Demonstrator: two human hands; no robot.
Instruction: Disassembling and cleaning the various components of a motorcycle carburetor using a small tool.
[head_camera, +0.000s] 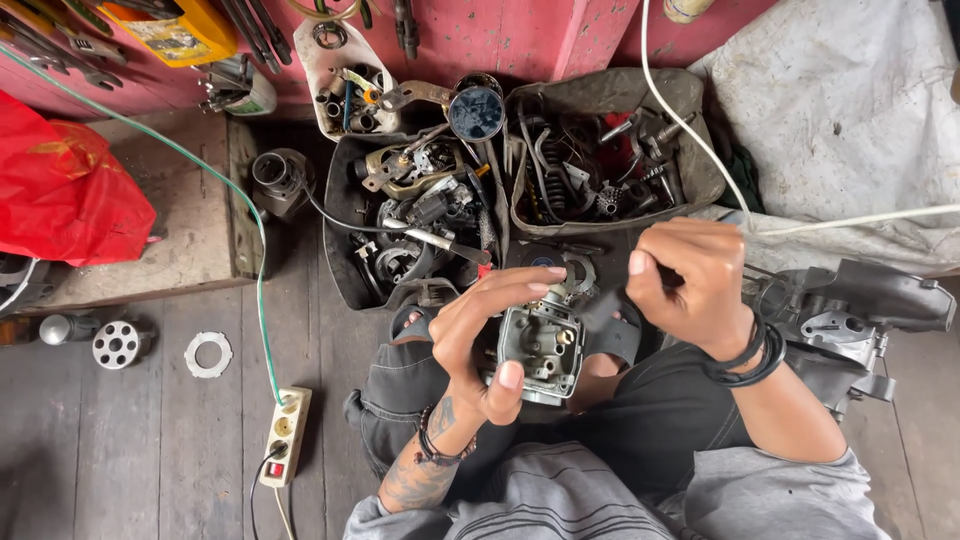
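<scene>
My left hand (478, 335) grips a small grey metal carburettor body (542, 345) over my lap, thumb on its near side and fingers over its top. My right hand (690, 285) hovers just right of it, fingers pinched on a thin dark tool or part that I cannot make out. Black bands circle my right wrist and a bead bracelet my left. My knees in dark trousers lie under both hands.
Two dark trays of metal engine parts (410, 215) (610, 150) stand ahead on the wooden floor. A grey engine casing (850, 315) lies right. A power strip (283, 435), a ring (208, 354) and a round disc (116, 344) lie left. A red bag (60, 195) sits far left.
</scene>
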